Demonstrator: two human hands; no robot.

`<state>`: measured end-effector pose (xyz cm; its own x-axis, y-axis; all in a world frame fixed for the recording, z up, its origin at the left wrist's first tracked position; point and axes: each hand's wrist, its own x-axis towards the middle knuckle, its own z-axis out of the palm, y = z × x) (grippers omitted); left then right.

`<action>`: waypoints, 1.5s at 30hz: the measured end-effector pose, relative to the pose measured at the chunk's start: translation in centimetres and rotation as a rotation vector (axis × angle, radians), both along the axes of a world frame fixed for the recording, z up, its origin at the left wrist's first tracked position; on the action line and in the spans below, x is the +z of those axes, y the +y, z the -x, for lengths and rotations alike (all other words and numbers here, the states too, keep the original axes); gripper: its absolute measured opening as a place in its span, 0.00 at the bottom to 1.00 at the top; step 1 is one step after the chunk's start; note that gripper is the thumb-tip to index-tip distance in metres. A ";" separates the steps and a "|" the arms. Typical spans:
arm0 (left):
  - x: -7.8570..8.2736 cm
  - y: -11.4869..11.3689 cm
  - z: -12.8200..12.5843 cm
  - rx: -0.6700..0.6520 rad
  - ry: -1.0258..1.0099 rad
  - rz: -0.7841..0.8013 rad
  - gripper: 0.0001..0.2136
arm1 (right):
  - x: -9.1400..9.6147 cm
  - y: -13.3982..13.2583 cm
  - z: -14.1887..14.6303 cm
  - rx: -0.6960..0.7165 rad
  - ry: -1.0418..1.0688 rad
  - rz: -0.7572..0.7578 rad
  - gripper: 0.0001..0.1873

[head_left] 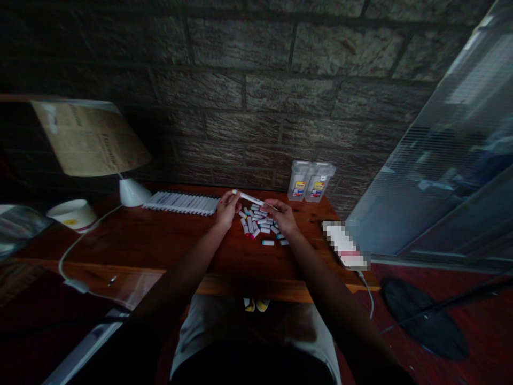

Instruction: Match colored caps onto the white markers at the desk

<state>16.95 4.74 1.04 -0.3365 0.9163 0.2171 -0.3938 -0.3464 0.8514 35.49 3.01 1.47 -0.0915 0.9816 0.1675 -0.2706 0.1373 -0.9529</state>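
A white marker (249,198) is stretched between my two hands above the table, tilted slightly down to the right, with a yellowish tip at its left end. My left hand (227,209) is closed on that left end. At the other end, the fingers of my right hand (282,215) pinch the marker. Below them lies a loose heap of short white marker caps (251,224) with coloured ends, partly covered by my right hand. Left of my left hand, several white markers (180,203) lie side by side in a row.
Two clear plastic cases (311,182) stand against the brick wall. A lamp (134,192) and a paper bowl (72,214) are at the left of the wooden table (160,243). A pixelated phone-like device (345,246) with a cable lies near the right edge.
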 end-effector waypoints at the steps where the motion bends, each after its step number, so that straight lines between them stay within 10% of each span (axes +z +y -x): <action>1: 0.0 0.0 0.0 0.001 -0.009 0.006 0.21 | 0.0 0.0 0.0 -0.002 0.003 0.007 0.22; 45: 0.4 -0.4 0.6 -0.082 -0.038 0.099 0.24 | 0.6 -0.7 -0.1 -0.066 -0.225 -0.033 0.30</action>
